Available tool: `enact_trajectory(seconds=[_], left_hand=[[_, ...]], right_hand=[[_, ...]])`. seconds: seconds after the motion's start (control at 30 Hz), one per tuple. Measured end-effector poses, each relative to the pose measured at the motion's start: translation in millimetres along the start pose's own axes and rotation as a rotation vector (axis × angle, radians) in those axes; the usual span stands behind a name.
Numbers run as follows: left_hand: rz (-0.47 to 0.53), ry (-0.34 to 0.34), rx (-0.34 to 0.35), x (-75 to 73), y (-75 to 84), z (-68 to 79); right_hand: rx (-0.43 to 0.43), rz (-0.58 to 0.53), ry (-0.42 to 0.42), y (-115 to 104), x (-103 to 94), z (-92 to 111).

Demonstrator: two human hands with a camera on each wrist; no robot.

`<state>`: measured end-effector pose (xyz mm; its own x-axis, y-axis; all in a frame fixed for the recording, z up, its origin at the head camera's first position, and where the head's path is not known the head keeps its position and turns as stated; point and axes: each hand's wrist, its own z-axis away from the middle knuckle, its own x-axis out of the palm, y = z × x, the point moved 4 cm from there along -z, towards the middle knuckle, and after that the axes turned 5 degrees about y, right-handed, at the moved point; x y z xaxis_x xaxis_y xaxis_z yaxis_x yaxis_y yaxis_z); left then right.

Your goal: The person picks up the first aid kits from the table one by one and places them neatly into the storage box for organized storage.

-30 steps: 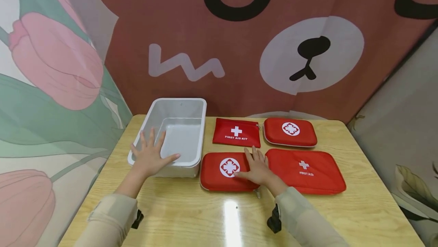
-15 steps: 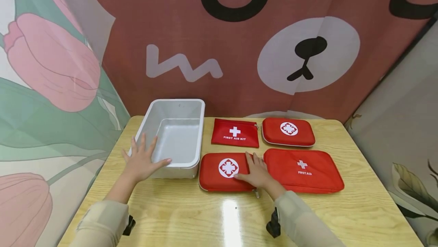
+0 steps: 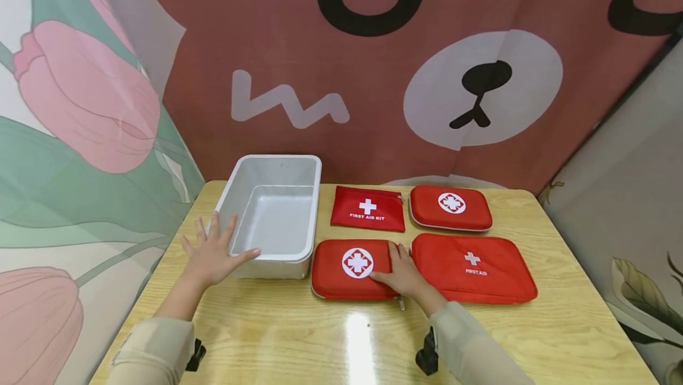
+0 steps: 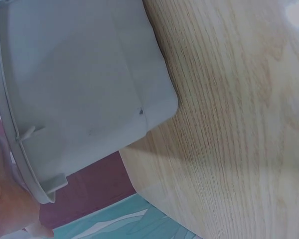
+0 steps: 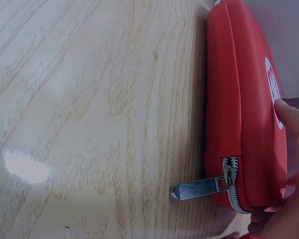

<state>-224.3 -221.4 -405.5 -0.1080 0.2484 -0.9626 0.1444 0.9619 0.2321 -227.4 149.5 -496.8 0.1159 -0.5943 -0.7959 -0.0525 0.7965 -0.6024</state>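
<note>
My left hand [image 3: 210,254] has its fingers spread at the front left corner of a white plastic bin [image 3: 315,207], overlapping the rim in the head view. The left wrist view shows the bin's outer wall [image 4: 84,74] with part of the hand beside its rim. My right hand [image 3: 404,275] grips the right end of a red hard-shell first aid case [image 3: 333,269] lying on the table. Its thumb [image 5: 291,117] lies on the top by the white cross emblem, and its fingers curl round the end. A metal zipper pull [image 5: 199,189] sticks out from the case's near corner.
Behind the gripped case lies a flat red first aid pouch [image 3: 368,210]. A second red hard case [image 3: 469,210] sits at the back right, and a larger red first aid bag [image 3: 501,266] in front of it. A patterned curtain [image 3: 288,29] hangs behind the wooden table [image 3: 299,337].
My left hand has drawn back leftward along the bin, fingers spread. The right hand's fingers have come down round the right end of the case. The case and bin keep their places.
</note>
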Motion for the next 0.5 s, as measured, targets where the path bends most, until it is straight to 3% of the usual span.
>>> enact_trajectory(seconds=[0.5], left_hand=[[0.03, -0.019, -0.031, -7.2, -10.3, 6.5]], right_hand=[[0.085, -0.096, 0.03, 6.6, 3.6, 1.8]])
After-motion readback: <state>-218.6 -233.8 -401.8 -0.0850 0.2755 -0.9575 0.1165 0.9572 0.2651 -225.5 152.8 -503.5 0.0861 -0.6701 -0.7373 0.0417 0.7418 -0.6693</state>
